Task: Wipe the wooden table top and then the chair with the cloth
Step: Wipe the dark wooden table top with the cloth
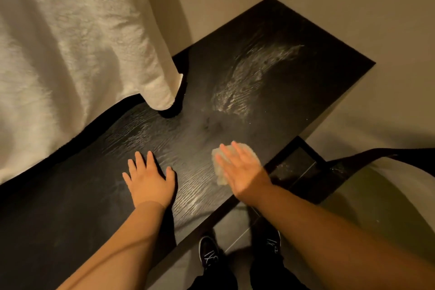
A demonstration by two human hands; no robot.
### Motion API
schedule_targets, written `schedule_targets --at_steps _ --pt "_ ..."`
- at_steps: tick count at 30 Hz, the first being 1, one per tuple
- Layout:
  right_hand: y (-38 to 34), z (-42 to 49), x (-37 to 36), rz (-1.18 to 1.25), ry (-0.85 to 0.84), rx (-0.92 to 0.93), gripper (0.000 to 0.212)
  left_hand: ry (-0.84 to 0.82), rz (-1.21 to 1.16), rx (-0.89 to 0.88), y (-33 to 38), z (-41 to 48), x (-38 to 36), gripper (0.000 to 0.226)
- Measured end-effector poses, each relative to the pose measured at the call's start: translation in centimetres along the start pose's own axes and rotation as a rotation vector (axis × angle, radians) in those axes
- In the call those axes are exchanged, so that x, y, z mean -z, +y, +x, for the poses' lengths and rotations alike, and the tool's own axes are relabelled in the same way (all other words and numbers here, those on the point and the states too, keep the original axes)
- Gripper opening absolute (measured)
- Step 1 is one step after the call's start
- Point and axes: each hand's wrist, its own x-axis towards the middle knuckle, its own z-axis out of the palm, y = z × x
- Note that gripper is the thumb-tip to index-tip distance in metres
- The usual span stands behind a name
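Around: bedcover (70,54) hangs beyond left fingers; wet streaks (247,75) beyond cloth (218,169).
Left hand (148,179): flat on worktop (294,37), fingers released.
Right hand (242,169): straight fingers press cloth.

The table top (270,73) is dark wood with visible grain and shiny wet streaks. The pale cloth (220,167) looks soft, and the white bedcover (70,42) fluffy.

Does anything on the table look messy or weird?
Yes. A whitish streaky smear lies on the dark table top, beyond the cloth under the right hand. Wet or dusty, I cannot tell.
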Motion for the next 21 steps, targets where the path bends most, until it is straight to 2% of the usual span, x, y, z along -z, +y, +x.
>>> schedule_targets --at_steps 2,3,4,7,9,11,13,17,19,21 --pt "1.0 -0.1 0.5 -0.018 -0.092 0.212 0.056 -0.03 -0.034 0.052 3.5 0.0 -0.3 0.074" --pt "2.8 0.7 1.1 -0.032 -0.107 0.232 0.057 -0.044 -0.05 0.087 5.3 0.2 -0.6 0.075" --pt "5.1 1.6 1.5 -0.055 -0.084 0.195 0.058 -0.053 -0.066 0.137 7.1 0.5 -0.8 0.078" --pt "11.9 4.0 3.4 -0.109 -0.043 -0.086 0.061 -0.033 -0.083 0.297 10.9 1.6 -2.0 0.088" --pt "14.1 4.5 3.9 -0.074 0.018 -0.182 0.06 -0.001 -0.061 0.331 11.7 1.8 -2.7 0.09" --pt "13.8 4.7 3.8 -0.099 0.07 -0.201 0.059 0.024 -0.032 0.333 11.8 2.0 -3.2 0.089" --pt "11.5 4.4 3.3 -0.075 0.092 -0.109 0.057 0.013 -0.027 0.346 11.8 2.0 -3.2 0.089" --pt "6.5 3.9 2.5 -0.035 -0.184 0.277 0.066 0.029 -0.019 0.35 12.1 1.9 -3.0 0.088" --pt "8.6 5.2 2.3 -0.074 -0.153 0.274 0.063 0.035 -0.015 0.351 12.1 1.9 -2.9 0.087" --pt "11.8 6.7 2.6 -0.13 -0.048 0.122 0.068 0.045 -0.018 0.347 12.0 1.9 -3.0 0.087"
